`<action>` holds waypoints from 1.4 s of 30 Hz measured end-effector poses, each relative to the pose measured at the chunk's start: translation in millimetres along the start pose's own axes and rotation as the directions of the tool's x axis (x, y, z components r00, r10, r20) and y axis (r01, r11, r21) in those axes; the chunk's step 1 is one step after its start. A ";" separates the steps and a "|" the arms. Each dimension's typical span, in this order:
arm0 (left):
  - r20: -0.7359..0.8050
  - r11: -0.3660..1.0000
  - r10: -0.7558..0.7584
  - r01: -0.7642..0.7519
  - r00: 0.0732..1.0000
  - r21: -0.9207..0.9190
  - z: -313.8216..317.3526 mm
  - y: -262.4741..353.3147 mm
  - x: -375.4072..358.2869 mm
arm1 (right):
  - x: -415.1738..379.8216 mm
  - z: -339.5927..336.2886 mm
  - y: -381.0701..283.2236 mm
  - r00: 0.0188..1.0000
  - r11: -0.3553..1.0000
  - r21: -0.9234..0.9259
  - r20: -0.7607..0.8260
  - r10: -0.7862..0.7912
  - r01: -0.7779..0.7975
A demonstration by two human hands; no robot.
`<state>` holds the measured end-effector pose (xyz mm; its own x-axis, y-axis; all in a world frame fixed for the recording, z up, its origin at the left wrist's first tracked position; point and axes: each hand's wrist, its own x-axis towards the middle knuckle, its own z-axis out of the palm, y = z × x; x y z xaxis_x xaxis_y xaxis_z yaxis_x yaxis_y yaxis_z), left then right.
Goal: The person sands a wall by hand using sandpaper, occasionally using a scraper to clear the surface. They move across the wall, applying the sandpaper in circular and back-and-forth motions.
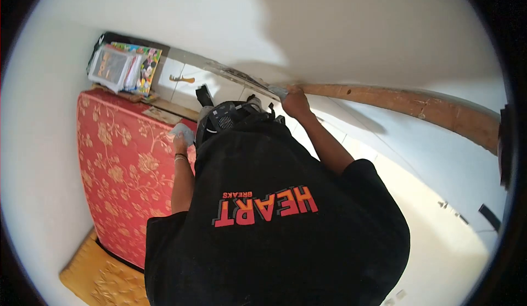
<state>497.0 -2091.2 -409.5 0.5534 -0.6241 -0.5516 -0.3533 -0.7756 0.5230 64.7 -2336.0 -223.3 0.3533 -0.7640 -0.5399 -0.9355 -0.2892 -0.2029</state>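
The right hand (296, 104) is clenching around a grey piece (279, 91), pressing near the brown wooden strip (406, 104) running off beside it. Across from that grip, the left hand (180, 141) is grasping a pale crumpled cloth (183, 132) over the red mattress (123, 168). Beyond, a yellow-handled tool (182, 79) is lying on the tiles (215, 79).

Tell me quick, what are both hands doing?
Left hand: closed, holding a pale crumpled thing.
Right hand: closed on a grey thing, too blurry to name.
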 end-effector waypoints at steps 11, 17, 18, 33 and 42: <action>-0.344 0.911 0.316 -0.384 0.884 -0.152 -131.6 210.0 122.2 | -20.5 0.2 -59.0 0.811 0.443 0.892 -0.197 0.551 -0.084; -0.491 0.766 0.447 -0.604 0.747 -0.221 -229.0 385.7 89.9 | -46.3 -63.1 -159.4 0.499 0.144 0.951 -0.269 0.824 0.275; -0.640 0.684 0.519 -0.724 0.567 -0.087 -241.9 412.9 82.2 | -52.8 -69.8 -170.9 0.457 0.147 0.942 -0.278 0.845 0.302; -0.756 0.120 0.619 -0.926 -0.213 0.359 -322.9 595.2 27.5 | -46.3 -232.3 -184.9 -0.445 0.878 0.431 -0.757 0.478 0.210; -0.787 0.045 0.517 -0.907 -0.337 0.419 -367.8 644.5 -2.2 | -46.6 -364.9 -214.4 -0.723 0.939 0.343 -0.642 0.255 0.027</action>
<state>545.5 -2555.0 167.7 0.2240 -0.1161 0.9677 -0.8335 0.4917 0.2519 249.2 -2448.8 143.5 -0.4937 0.1087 0.8628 -0.8691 -0.0947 -0.4854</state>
